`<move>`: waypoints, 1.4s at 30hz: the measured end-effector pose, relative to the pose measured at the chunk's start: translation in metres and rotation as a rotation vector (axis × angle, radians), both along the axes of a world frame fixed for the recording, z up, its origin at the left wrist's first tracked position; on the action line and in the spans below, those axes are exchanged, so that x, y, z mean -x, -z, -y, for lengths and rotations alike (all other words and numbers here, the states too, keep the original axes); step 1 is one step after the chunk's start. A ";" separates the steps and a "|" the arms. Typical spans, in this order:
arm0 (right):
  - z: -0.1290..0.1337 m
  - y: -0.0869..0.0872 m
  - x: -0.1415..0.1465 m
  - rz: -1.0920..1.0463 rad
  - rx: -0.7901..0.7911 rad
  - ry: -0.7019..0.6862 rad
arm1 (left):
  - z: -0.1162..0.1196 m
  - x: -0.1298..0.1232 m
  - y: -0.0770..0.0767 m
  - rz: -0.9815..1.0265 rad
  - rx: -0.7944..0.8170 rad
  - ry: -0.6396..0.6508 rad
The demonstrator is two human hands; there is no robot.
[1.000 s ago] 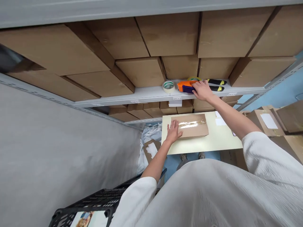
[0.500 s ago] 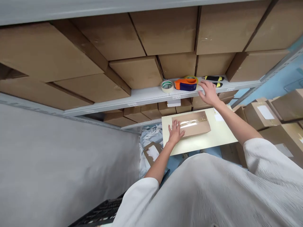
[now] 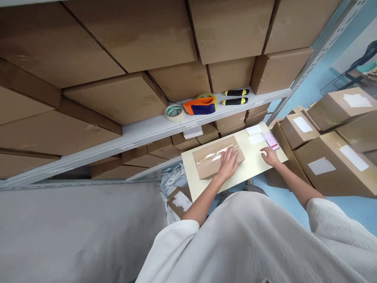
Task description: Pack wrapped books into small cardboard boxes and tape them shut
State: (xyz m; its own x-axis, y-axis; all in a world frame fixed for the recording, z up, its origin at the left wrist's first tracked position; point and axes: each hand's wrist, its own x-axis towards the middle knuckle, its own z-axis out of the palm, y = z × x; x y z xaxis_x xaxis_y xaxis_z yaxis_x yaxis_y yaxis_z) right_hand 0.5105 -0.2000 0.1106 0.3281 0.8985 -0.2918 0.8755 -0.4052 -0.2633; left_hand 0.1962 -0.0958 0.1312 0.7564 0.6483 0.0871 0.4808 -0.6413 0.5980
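A cardboard box (image 3: 206,167) with clear tape along its top lies on a pale yellow board (image 3: 251,157). My left hand (image 3: 229,163) rests on the right part of the box, fingers spread over the tape. My right hand (image 3: 270,157) hovers above or touches the board's right side, holding nothing that I can see, its fingers apart. Just beyond it lies a phone (image 3: 273,145) with a pink screen, partly blurred. White paper slips (image 3: 255,138) lie on the board to the left of the phone.
The shelf (image 3: 147,131) ahead bears an orange and blue tape dispenser (image 3: 203,108), a tape roll (image 3: 174,113) and two box cutters (image 3: 235,92), with large cartons (image 3: 176,82) behind. Labelled cartons (image 3: 338,165) are stacked at right. Crumpled wrapping (image 3: 173,179) lies at left below.
My right hand has left the shelf beside the tape dispenser and come down over the board near the phone. My left hand has shifted from the box's left end to its right part. The view has turned right.
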 end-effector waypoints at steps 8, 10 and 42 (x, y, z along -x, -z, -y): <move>-0.020 0.053 -0.039 -0.130 0.057 -0.056 | 0.044 -0.118 0.003 0.221 0.267 0.116; -0.030 0.064 -0.055 -0.143 0.087 -0.082 | 0.045 -0.144 0.020 0.245 0.389 0.028; -0.173 0.099 -0.135 0.029 0.306 -0.389 | -0.010 -0.248 0.140 -0.341 0.593 -0.403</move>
